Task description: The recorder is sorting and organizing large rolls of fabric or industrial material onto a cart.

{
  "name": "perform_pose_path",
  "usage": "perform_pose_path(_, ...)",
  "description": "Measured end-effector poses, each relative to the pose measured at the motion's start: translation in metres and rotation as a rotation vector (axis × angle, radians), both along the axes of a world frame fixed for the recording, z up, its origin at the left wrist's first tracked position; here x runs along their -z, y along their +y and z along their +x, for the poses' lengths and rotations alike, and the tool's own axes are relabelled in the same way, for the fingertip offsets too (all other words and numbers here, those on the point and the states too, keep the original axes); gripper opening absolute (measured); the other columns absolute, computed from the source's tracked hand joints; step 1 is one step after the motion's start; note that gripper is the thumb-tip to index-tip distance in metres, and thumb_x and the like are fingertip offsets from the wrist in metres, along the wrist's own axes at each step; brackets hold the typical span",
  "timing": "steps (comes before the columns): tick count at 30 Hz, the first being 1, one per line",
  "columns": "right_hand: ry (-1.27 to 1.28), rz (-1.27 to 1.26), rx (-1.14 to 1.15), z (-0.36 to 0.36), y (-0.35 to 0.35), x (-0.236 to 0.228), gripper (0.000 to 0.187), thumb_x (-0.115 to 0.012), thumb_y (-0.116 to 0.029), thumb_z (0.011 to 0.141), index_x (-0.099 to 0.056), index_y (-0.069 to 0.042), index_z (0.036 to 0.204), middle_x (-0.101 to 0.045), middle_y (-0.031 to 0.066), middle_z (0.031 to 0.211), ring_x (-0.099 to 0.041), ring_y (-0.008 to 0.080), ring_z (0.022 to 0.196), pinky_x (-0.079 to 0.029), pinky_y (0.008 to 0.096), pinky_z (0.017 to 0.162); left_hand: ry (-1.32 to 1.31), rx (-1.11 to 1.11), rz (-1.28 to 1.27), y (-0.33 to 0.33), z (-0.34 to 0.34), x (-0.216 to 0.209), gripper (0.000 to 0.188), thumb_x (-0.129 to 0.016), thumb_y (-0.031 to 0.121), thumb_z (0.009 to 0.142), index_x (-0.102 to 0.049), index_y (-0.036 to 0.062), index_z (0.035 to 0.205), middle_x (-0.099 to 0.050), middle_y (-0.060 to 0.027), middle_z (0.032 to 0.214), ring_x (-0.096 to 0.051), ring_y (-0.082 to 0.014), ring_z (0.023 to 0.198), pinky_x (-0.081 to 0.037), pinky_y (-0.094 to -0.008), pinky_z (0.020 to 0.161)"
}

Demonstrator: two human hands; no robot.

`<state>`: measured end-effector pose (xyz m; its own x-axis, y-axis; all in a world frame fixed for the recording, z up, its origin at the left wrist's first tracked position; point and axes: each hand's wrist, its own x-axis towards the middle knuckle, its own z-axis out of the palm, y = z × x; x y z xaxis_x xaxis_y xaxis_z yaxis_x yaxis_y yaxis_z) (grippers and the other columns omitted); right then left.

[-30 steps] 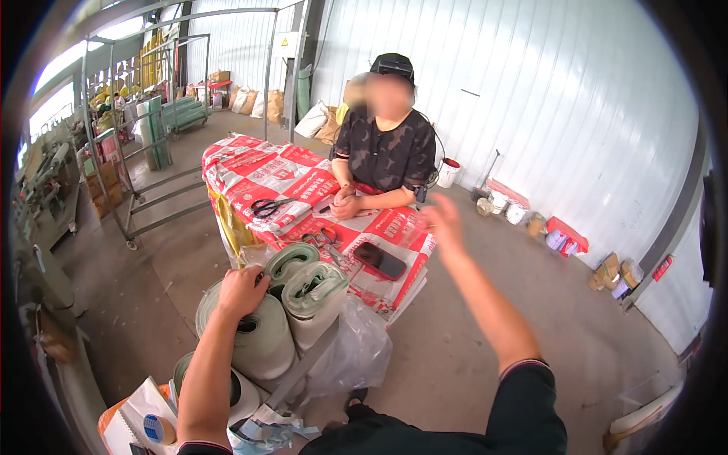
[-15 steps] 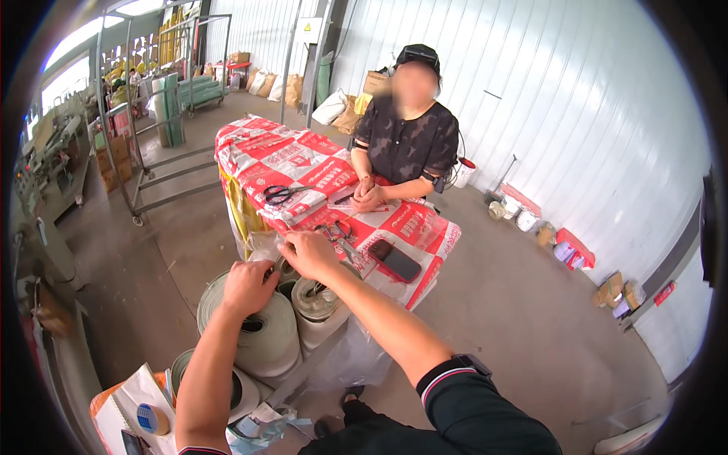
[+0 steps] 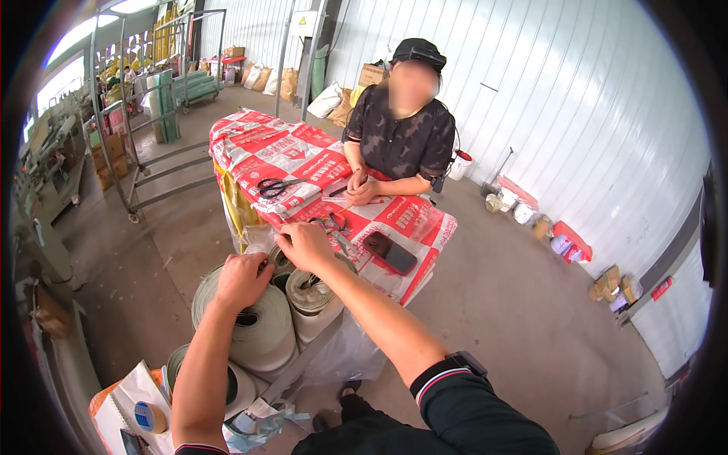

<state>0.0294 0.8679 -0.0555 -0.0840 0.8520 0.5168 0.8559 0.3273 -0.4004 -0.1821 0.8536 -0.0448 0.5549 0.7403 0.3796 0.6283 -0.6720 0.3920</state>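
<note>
The rolls (image 3: 267, 343) stand just beside the counter (image 3: 307, 161), on your side. Your left hand (image 3: 244, 280) and right hand (image 3: 305, 246) are half-curled above them; I cannot tell whether either grip holds anything.

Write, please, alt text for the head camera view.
A person's left hand and right hand are over pale green rolls; beyond, black scissors and a phone lie on a red and white table cover, where a co-worker rests clasped hands.
</note>
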Motion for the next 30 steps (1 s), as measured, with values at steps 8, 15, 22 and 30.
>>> perform_pose_path(8,-0.020,0.001,0.022,-0.0009,-0.0020,-0.0021,0.030,-0.069,-0.030,0.098,-0.077,-0.002,0.096,-0.075,0.0231,0.087,-0.073,0.0416,0.086,-0.056,0.0526,0.083,0.019,-0.016,-0.025,-0.0029,-0.0007,-0.0037,0.029,-0.069,0.029,0.095,-0.077,0.0044,0.108,-0.076,-0.0201,0.091,-0.073,-0.0384,0.092,-0.052,-0.0499,0.093)
perform_pose_path(15,-0.022,0.017,0.005,0.0000,0.0005,0.0004,0.030,-0.069,-0.031,0.099,-0.077,-0.002,0.099,-0.075,0.0220,0.086,-0.074,0.0408,0.085,-0.056,0.0513,0.082,-0.012,0.003,0.030,0.0009,-0.0015,0.0036,0.028,-0.069,0.029,0.095,-0.076,0.0043,0.107,-0.076,-0.0190,0.091,-0.073,-0.0380,0.091,-0.053,-0.0499,0.092)
perform_pose_path(22,0.029,-0.010,0.005,-0.0006,0.0018,0.0007,0.030,-0.066,-0.030,0.098,-0.076,-0.003,0.091,-0.075,0.0210,0.085,-0.073,0.0412,0.086,-0.054,0.0538,0.086,-0.043,0.009,0.049,-0.0007,-0.0018,0.0039,0.026,-0.070,0.028,0.094,-0.075,0.0044,0.102,-0.076,-0.0173,0.089,-0.072,-0.0381,0.089,-0.052,-0.0503,0.089)
perform_pose_path(30,0.027,-0.004,0.009,-0.0024,0.0007,-0.0021,0.027,-0.067,-0.028,0.098,-0.075,-0.004,0.091,-0.074,0.0212,0.084,-0.073,0.0413,0.084,-0.054,0.0542,0.083,0.016,-0.014,-0.030,-0.0009,-0.0018,-0.0025,0.030,-0.069,0.030,0.094,-0.076,0.0032,0.106,-0.076,-0.0193,0.094,-0.071,-0.0402,0.094,-0.053,-0.0506,0.093)
